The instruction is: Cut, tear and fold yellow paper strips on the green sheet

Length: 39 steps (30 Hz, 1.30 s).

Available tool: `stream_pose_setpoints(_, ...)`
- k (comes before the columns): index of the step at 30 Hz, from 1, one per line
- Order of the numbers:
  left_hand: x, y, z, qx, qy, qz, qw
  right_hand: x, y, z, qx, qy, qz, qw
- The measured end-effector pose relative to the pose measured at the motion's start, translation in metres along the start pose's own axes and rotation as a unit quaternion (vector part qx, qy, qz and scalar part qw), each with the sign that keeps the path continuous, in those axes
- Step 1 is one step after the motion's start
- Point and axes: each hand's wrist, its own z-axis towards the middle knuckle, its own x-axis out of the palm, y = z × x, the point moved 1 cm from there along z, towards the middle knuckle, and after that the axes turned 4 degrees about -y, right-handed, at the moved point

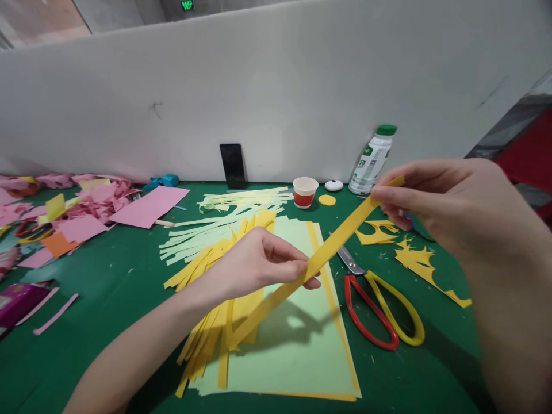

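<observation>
A long yellow paper strip (338, 234) stretches at a slant between my two hands. My right hand (426, 190) pinches its upper end. Lower down, my left hand (267, 261) grips the same strip between thumb and fingers, and its tail hangs toward the lower left. Below the strip lies a stack of pale green paper sheets (293, 362), with a yellow edge showing along the right side. Many cut yellow strips (207, 339) are heaped on the stack's left, partly covered by my left forearm. Scissors with one red and one yellow handle (356, 270) rest right of the stack.
Pale green strips (185, 238) lie behind the yellow heap. A paper cup (305, 192), a yellow disc (326, 200), a white case (333, 185), a bottle (373, 161) and a phone (233, 165) stand or lie near the white partition (276, 92). Pink paper (150, 207) clutters the left; yellow scraps (420, 261) the right.
</observation>
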Motion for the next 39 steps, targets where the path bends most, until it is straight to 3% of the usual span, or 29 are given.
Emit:
stream_pose_setpoints(7, -0.002, -0.002, -0.002, 0.002, 0.012, 0.05, 0.999, -0.015, -0.002, 0.006, 0.041, -0.085, 0.06, 0.994)
stream_pose_setpoints(10, -0.003, -0.003, -0.003, 0.005, 0.021, 0.078, 0.997, -0.023, -0.007, 0.014, 0.053, -0.142, 0.107, 0.983)
stream_pose_setpoints(13, -0.004, -0.004, -0.005, -0.002, 0.019, 0.058, 0.998, -0.025, -0.011, 0.019, 0.102, -0.149, 0.182, 0.967)
stream_pose_setpoints(16, -0.004, -0.005, -0.005, -0.006, 0.014, -0.013, 1.0, -0.015, -0.009, 0.016, 0.144, -0.021, 0.233, 0.962)
stream_pose_setpoints(20, -0.003, -0.004, -0.004, 0.009, 0.033, -0.084, 0.996, 0.006, -0.003, 0.0, 0.129, 0.219, 0.157, 0.954)
stream_pose_setpoints(23, -0.003, -0.001, -0.004, 0.011, 0.049, -0.127, 0.991, 0.017, -0.001, -0.009, 0.103, 0.303, 0.104, 0.942)
stream_pose_setpoints(27, 0.0, -0.001, -0.005, 0.009, 0.043, -0.146, 0.988, 0.023, 0.0, -0.011, 0.095, 0.305, 0.119, 0.94)
stream_pose_setpoints(33, 0.005, -0.005, -0.004, 0.041, -0.018, -0.1, 0.994, 0.031, 0.002, -0.014, 0.115, 0.292, 0.118, 0.942)
stream_pose_setpoints(39, 0.004, -0.005, -0.003, 0.041, 0.015, -0.104, 0.994, 0.03, 0.0, -0.013, 0.103, 0.317, 0.133, 0.933)
